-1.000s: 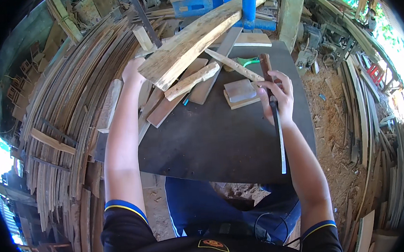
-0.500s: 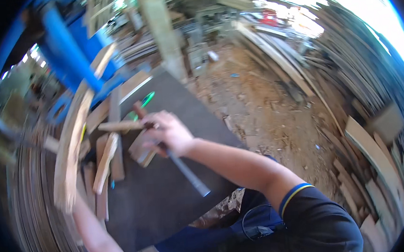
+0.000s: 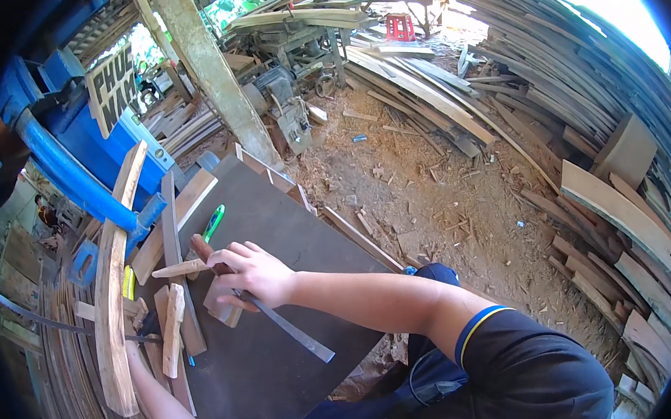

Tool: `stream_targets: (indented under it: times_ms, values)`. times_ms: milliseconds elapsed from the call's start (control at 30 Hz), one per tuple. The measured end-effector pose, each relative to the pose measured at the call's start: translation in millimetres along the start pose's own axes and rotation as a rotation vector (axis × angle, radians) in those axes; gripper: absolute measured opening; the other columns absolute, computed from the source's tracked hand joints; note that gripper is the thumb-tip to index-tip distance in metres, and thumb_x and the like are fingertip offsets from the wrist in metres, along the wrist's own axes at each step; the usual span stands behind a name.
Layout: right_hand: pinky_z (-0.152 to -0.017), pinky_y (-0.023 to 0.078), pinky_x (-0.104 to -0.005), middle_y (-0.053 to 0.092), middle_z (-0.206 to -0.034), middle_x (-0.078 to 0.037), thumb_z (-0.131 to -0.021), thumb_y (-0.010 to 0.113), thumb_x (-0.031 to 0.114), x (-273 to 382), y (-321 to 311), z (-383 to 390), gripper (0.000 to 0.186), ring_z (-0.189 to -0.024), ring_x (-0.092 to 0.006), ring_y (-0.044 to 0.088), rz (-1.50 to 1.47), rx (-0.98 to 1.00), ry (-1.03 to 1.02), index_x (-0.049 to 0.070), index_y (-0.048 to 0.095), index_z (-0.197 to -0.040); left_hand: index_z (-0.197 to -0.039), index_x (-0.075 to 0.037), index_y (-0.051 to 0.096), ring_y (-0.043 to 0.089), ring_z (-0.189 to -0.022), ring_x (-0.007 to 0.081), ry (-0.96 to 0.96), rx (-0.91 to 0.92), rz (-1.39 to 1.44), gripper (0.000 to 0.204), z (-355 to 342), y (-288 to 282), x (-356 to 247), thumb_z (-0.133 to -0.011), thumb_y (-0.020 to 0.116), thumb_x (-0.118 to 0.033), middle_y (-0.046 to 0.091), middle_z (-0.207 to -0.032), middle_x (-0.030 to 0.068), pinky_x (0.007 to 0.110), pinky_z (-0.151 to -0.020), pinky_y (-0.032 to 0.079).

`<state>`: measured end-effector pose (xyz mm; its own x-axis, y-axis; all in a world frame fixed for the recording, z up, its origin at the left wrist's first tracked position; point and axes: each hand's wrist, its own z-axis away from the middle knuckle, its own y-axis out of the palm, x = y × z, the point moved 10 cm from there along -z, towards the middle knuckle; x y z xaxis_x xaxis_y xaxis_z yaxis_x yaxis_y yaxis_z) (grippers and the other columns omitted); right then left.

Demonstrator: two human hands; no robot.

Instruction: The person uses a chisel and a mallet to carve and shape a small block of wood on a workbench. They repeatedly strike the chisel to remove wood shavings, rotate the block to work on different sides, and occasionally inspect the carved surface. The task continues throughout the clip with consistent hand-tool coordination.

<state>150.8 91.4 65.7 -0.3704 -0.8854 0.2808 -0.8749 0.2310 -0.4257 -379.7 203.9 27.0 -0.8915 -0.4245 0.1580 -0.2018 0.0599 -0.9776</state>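
My right hand [image 3: 250,274] is closed around a chisel [image 3: 297,333]. Its brown wooden handle sticks out past my fingers, and its long flat metal blade points toward me over the dark tabletop [image 3: 262,386]. A pale tapered stick [image 3: 176,270] meets the handle at my fingers; I cannot tell whether it is gripped too. Under that hand lies a small wood block [image 3: 222,311]. My left forearm [image 3: 166,408] reaches up the left side, behind a long, slightly curved wood piece [image 3: 113,318]. That piece hides my left hand and its fingers.
Wood strips [image 3: 174,330], a green-handled tool [image 3: 214,222] and a yellow object [image 3: 128,282] are on the table's left part. A blue machine [image 3: 106,155] stands beyond. Planks [image 3: 421,94] and stacked boards [image 3: 557,46] line the far and right sides; wood scraps litter the floor [image 3: 444,210].
The whole view has shifted, and the table and wood pieces sit lower in it. My right hand still grips the chisel. The curved wood remains over my left arm.
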Motion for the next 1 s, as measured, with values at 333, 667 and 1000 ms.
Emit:
stream_targets:
  times_ms: [333, 667, 1000]
  values:
    - [-0.089, 0.047, -0.0438, 0.053, -0.126, -0.008, -0.088, 0.077, 0.032, -7, -3, 2, 0.019, -0.107, -0.0298, 0.055, 0.004, 0.003, 0.023, 0.016, 0.070, -0.095, -0.118, 0.000, 0.065, 0.067, -0.105, 0.0367, 0.007, -0.191, 0.109, 0.028, 21, -15, 30, -0.099, 0.058, -0.019, 0.069, -0.113, 0.0190, 0.046, -0.092, 0.052]
    - [-0.091, 0.047, -0.0439, 0.054, -0.124, -0.007, -0.088, 0.076, 0.031, -5, -10, 4, 0.017, -0.107, -0.0293, 0.055, 0.011, -0.063, 0.020, 0.016, 0.070, -0.094, -0.116, 0.002, 0.063, 0.066, -0.103, 0.0368, 0.192, -0.701, 0.271, 0.021, 240, -111, -30, -0.102, 0.055, -0.011, 0.066, -0.113, 0.0195, 0.047, -0.092, 0.051]
    - [-0.090, 0.048, -0.0462, 0.058, -0.124, -0.010, -0.086, 0.078, 0.027, -14, -18, 5, 0.018, -0.106, -0.0316, 0.057, -0.019, -0.143, 0.093, 0.013, 0.071, -0.096, -0.102, -0.001, 0.055, 0.063, -0.105, 0.0384, 0.550, -0.348, 0.667, 0.008, 371, -127, -223, -0.099, 0.057, -0.008, 0.064, -0.108, 0.0185, 0.048, -0.093, 0.048]
